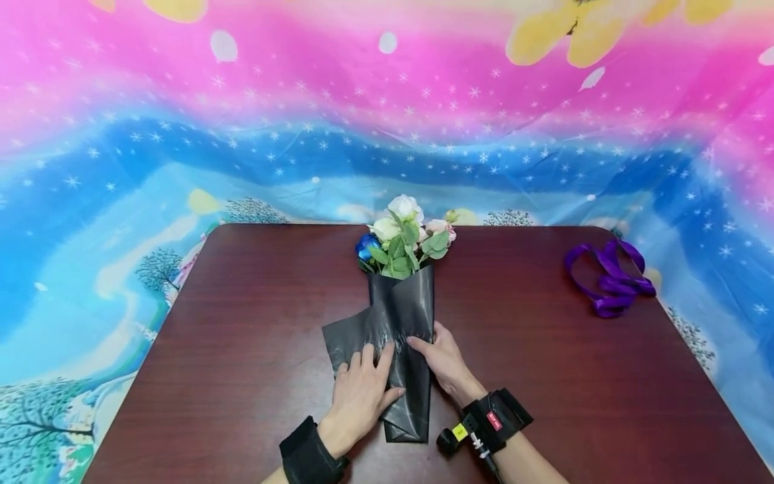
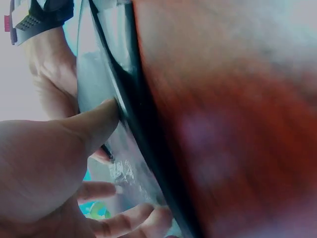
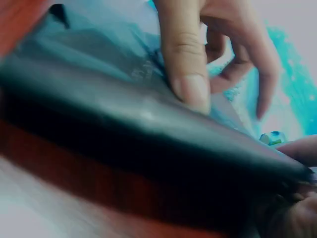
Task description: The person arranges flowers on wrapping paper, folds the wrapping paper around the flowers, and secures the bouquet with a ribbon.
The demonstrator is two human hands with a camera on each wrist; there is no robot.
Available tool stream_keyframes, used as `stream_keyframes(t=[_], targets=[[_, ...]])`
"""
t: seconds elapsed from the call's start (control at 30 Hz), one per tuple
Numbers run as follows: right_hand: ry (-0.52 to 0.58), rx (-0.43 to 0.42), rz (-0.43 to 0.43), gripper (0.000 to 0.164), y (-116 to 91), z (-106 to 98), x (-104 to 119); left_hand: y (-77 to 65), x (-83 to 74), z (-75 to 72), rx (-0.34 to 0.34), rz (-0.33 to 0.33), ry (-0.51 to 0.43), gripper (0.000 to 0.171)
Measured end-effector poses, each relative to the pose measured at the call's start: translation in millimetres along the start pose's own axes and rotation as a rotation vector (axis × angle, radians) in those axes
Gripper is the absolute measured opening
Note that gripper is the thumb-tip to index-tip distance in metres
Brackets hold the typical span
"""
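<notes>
A bouquet in black wrapping paper lies on the table in the head view, its flower end pointing away from me. White roses, a blue rose, pink blooms and green leaves come out of the top. My left hand presses on the paper with fingers spread, its thumb across the lower part of the wrap. My right hand grips the right side, thumb on top; its other fingers are mostly hidden. A loose paper flap sticks out to the left. Crinkles show between the hands.
A loosely looped purple ribbon lies at the right edge of the brown table. A colourful printed cloth hangs behind and around the table. Black bands with wrist cameras are on both wrists.
</notes>
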State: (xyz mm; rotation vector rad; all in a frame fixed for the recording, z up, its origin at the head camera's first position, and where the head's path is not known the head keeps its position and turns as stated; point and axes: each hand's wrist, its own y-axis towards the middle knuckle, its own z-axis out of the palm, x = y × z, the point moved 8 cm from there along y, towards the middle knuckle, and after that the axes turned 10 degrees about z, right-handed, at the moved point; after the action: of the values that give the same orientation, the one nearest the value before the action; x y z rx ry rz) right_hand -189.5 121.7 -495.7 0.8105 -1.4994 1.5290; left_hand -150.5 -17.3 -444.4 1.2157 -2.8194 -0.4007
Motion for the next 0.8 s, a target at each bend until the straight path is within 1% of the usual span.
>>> stream_keyframes(t=[0.07,0.17,0.27,0.33,0.43,0.57,0.63,0.8], targets=[[0.015,0.008,-0.008,0.04,-1.5,3.0,-2.9,-3.1,-0.6,0.3,-0.015,0.021,0.005,0.08],[0.039,0.018,-0.034,0.04,-3.1,7.5,-4.2,-6.8,-2.5,-1.8,-0.042,0.071,-0.025,0.08],[0.082,0.047,-0.06,0.04,-4.4,13.5,-1.9,-9.7,-3.4,-4.9,-0.045,0.108,-0.072,0.078],[0.103,0.077,-0.081,0.04,-5.0,18.3,1.5,-11.6,-2.9,-6.9,-0.034,0.113,-0.083,0.079],[0.098,0.136,-0.132,0.043,-5.8,27.3,9.1,-14.6,1.2,-10.1,-0.021,0.09,-0.079,0.081],[0.048,0.218,-0.196,0.046,-3.4,41.7,19.5,-19.0,9.0,-15.6,-0.038,0.04,-0.044,0.084],[0.015,0.246,-0.204,0.047,-0.5,49.2,22.9,-21.4,12.8,-17.9,-0.053,0.015,-0.017,0.086],[-0.064,0.284,-0.212,0.049,10.1,70.8,30.6,-28.2,25.3,-21.9,-0.085,-0.054,0.039,0.088]])
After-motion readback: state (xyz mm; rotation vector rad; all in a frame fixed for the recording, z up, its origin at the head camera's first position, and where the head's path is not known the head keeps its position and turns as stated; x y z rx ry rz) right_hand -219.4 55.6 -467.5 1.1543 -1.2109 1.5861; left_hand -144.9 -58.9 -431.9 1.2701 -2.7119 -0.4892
